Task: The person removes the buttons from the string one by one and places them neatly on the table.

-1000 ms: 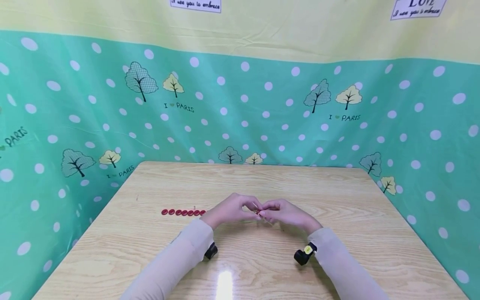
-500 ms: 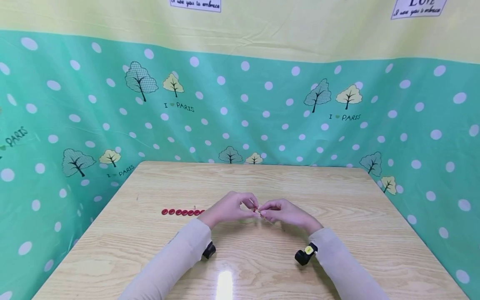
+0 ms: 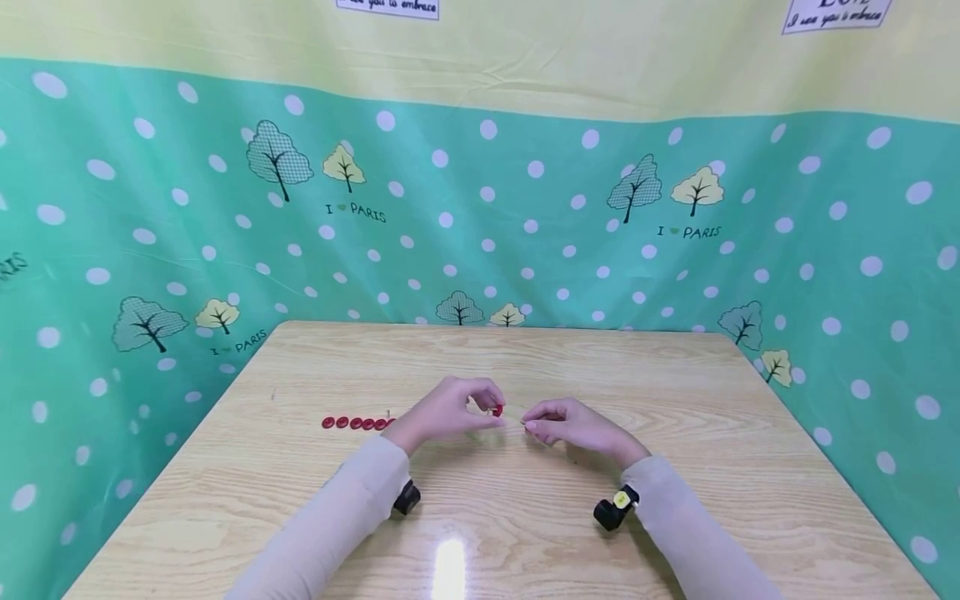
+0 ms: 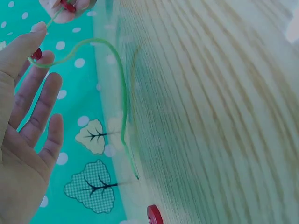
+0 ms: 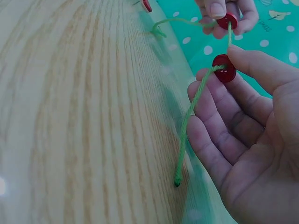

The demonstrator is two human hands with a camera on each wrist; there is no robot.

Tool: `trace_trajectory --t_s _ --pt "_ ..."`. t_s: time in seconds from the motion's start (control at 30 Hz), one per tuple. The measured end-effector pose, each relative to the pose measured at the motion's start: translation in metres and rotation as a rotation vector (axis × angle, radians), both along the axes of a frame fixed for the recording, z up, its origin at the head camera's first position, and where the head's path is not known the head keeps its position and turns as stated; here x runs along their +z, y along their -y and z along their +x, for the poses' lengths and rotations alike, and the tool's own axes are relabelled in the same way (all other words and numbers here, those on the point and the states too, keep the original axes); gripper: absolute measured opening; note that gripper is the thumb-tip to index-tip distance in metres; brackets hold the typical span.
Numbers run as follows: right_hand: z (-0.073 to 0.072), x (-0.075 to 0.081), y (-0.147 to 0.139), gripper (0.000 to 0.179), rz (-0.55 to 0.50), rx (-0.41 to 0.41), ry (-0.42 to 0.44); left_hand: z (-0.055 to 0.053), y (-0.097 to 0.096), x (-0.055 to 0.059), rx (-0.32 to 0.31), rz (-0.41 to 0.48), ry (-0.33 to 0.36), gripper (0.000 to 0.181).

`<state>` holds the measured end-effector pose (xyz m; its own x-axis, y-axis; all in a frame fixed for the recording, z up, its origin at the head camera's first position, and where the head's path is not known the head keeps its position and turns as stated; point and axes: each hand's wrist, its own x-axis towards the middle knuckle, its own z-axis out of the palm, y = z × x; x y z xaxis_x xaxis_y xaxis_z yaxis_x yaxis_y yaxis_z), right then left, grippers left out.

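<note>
My left hand (image 3: 448, 410) pinches a red button (image 5: 227, 21) between thumb and index finger, the other fingers spread. A green string (image 5: 183, 135) passes through this button. Facing it from the right, my right hand (image 3: 579, 430) holds a second red button (image 5: 225, 68), threaded on the same string. Between the two hands the string runs across a short gap. One dark-tipped end hangs below the right hand's button; the other (image 4: 124, 107) loops out from the left hand and hangs down. Both hands are above the wooden table (image 3: 525, 533).
Several red buttons (image 3: 356, 423) lie in a row on the table left of my left hand, whose forearm overlaps the row's right end. A tiny upright bit (image 3: 388, 413) shows just behind them. A green dotted curtain (image 3: 487, 225) hangs past the table's far edge.
My left hand has drawn away to the left with its red button, widening the gap between the hands and baring string. The right hand has hardly moved.
</note>
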<state>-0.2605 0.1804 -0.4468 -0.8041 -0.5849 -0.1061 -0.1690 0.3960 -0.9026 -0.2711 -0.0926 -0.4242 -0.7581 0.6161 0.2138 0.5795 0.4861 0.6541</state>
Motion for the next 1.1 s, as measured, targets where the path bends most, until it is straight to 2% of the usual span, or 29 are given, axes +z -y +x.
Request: trace_trajectory --t_s 0.37,0.63,0.8,1.1 --pt "-0.004 -0.002 -0.003 0.037 0.001 0.013 -0.005 0.001 0.018 0.007 0.02 -0.008 -0.01 0.028" --pt "-0.004 -0.003 -0.005 0.036 0.006 0.01 -0.005 0.0 0.038 0.01 0.05 -0.006 -0.039 0.027" --pt "-0.003 -0.004 -0.006 0.034 0.036 -0.002 -0.013 0.001 0.052 0.015 0.081 -0.015 -0.025 0.026" --pt "-0.006 -0.007 -0.006 0.032 0.069 -0.002 -0.024 0.005 0.075 0.023 0.107 -0.022 -0.068 0.024"
